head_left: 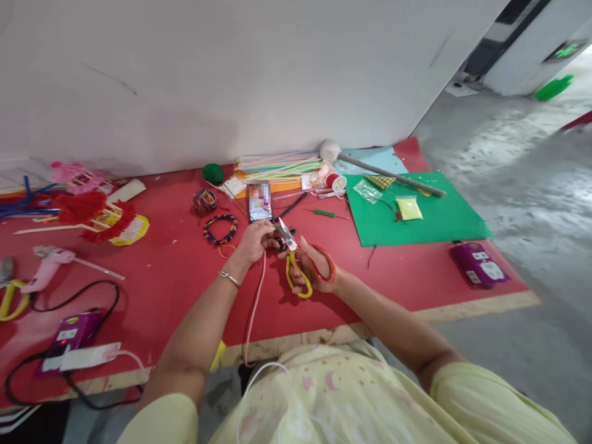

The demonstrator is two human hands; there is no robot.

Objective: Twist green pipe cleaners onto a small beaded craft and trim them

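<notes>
My right hand point(308, 268) grips a pair of scissors point(295, 279) with yellow and orange-red handles. Their blades are parted and point up to the left, close to the fingers of my left hand point(259, 239). Those fingers are pinched together around something small and dark, mostly hidden, that I cannot make out. Just beyond my left hand stands a phone point(259, 200) with a lit screen. A braided dark, orange and red bracelet point(220, 229) lies to the left of it. A pale pink cable point(256, 296) runs down from near my left hand over the table's front edge.
On the red-covered table point(176, 277) sit a multicolour yarn ball point(205, 201), a green yarn ball point(213, 172), pipe cleaners point(277, 162), a green-handled tool point(324, 213) and a green sheet point(416, 231). A pink glue gun point(49, 270) and purple boxes point(478, 265) lie at the sides.
</notes>
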